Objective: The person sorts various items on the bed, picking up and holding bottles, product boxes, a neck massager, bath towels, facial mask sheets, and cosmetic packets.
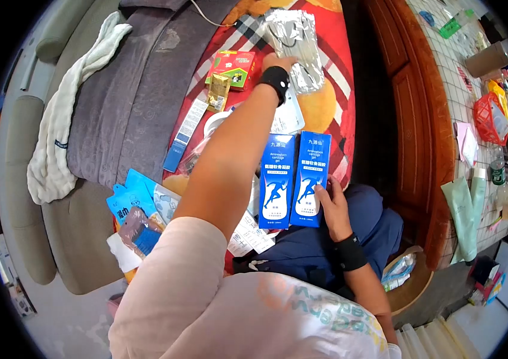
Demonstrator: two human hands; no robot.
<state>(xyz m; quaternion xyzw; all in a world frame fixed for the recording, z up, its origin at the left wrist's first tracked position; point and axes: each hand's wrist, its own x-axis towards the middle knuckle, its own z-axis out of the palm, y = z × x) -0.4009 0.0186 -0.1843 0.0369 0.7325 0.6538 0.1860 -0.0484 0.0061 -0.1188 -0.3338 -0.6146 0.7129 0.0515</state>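
Cartons point(276, 179) of cartilage gel in the head view, two side by side, blue and white, just right of the frame's centre. Run lengthwise up and down the frame, lettered brand end toward the top, leaning slightly right there; face the camera with the print upright. Nearly meet at the lower end, with a narrow gap at the upper.

At the lower right edge of the right-hand carton point(310, 179), right hand point(339, 209) half curled, thumb over the front, other fingers along the side. Cannot tell how firm the hold.

At top centre, left hand point(278, 63) at the left side of a crinkled silver foil package point(303, 45), also lengthwise up and down the frame, lower end slanting a little right. Cannot tell whether closed on the foil or only resting against it.

Left of that hand, a red-and-green box point(239, 66), with a gold sachet point(218, 93) just below. Farther down and left, a slim white-and-blue box point(185, 134), slanting, white end uppermost. At the cartons' lower left, paper slips point(251, 233). Under the foil, red patterned cloth point(333, 27).
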